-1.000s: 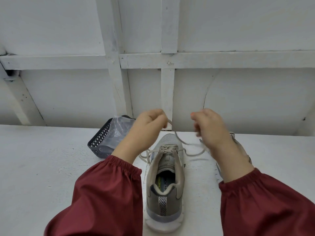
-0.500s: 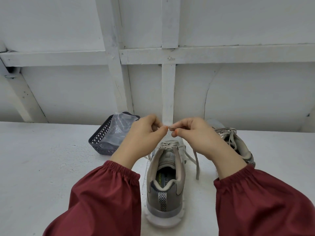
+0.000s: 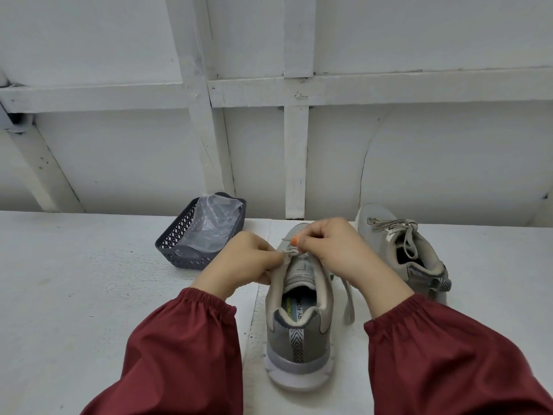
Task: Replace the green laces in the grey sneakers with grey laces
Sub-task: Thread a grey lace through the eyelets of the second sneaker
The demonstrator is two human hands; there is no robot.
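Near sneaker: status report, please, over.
Left hand, right hand pinch lace at top eyelets. Near sneaker upright, lace end hangs right. Far sneaker laced, apart. Nothing blocks.

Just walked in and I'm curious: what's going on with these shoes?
A person in red sleeves is lacing the near grey sneaker: left hand and right hand both pinch its grey lace above the tongue. The other sneaker stands to the right, already tied. A dark basket with a clear bag sits left.

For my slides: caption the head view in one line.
Left hand and right hand pinch the grey lace atop the near sneaker; second sneaker alongside.
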